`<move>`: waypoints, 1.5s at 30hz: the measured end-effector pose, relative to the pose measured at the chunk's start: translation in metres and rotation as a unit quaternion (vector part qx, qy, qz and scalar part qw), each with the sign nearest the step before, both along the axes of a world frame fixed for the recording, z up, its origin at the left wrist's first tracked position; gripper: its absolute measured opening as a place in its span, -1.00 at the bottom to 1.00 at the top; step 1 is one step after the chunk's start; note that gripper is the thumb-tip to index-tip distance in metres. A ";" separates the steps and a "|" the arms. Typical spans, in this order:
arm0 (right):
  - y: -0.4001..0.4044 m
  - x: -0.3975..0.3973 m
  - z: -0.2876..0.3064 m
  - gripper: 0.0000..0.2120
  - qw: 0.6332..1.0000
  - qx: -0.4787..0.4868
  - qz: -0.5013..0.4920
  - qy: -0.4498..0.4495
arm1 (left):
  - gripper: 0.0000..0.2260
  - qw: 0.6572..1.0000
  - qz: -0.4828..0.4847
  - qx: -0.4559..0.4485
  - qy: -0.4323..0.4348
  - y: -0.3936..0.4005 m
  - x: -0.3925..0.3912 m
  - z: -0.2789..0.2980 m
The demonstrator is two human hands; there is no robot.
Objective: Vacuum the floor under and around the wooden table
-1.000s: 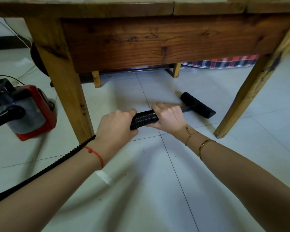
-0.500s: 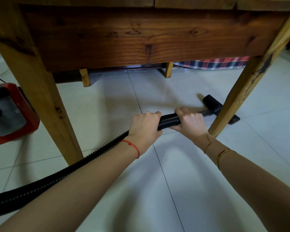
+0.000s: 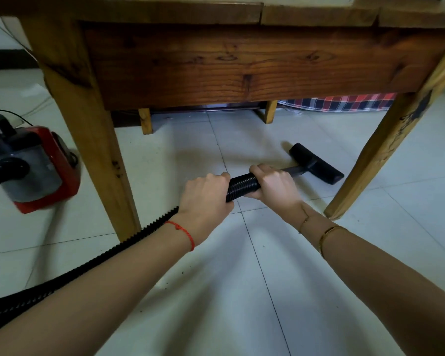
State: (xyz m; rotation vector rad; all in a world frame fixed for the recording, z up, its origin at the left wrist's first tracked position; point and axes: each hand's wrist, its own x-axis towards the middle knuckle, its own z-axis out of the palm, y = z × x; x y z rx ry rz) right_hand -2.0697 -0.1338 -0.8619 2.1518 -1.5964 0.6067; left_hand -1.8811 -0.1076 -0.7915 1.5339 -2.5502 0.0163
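White tiles [image 3: 306,265]: both hands [image 3: 206,194] [image 3: 275,186] grasp hose [image 3: 242,186].

Brown timber, black hose and pale tiles, as I saw them through the head camera.

I noted a red-and-grey vacuum body [image 3: 34,168], a black ribbed hose [image 3: 242,187] and black nozzle [image 3: 316,163], a red, navy and white plaid cloth [image 3: 344,102], a red string bracelet [image 3: 183,231] and a gold bangle [image 3: 329,236].

- Premises: a domestic room, a home.
- Pale tiled floor [image 3: 242,291] with scattered dark specks.
- Rough wooden table [image 3: 242,62].
- Red canister vacuum [image 3: 41,165] near its left front leg.
- Plaid fabric [image 3: 339,102] beyond its far edge.
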 end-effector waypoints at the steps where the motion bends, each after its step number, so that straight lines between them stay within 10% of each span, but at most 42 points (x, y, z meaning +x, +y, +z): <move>1: -0.003 0.008 0.002 -0.56 1.000 0.008 0.013 -0.003 | -0.85 1.000 0.008 0.000 -0.001 0.002 0.009 0.002; 17: -0.026 0.106 0.021 -0.67 0.975 0.127 0.158 -0.087 | -0.87 0.996 0.094 0.004 -0.001 0.015 0.092 0.013; 29: -0.066 0.048 0.002 -0.58 0.963 0.256 0.002 -0.085 | -0.81 0.994 0.105 0.041 0.012 -0.037 0.008 -0.021; 45: -0.100 0.016 -0.008 -0.65 0.952 0.254 0.041 -0.166 | -0.79 0.993 0.114 0.033 0.020 -0.073 -0.028 -0.035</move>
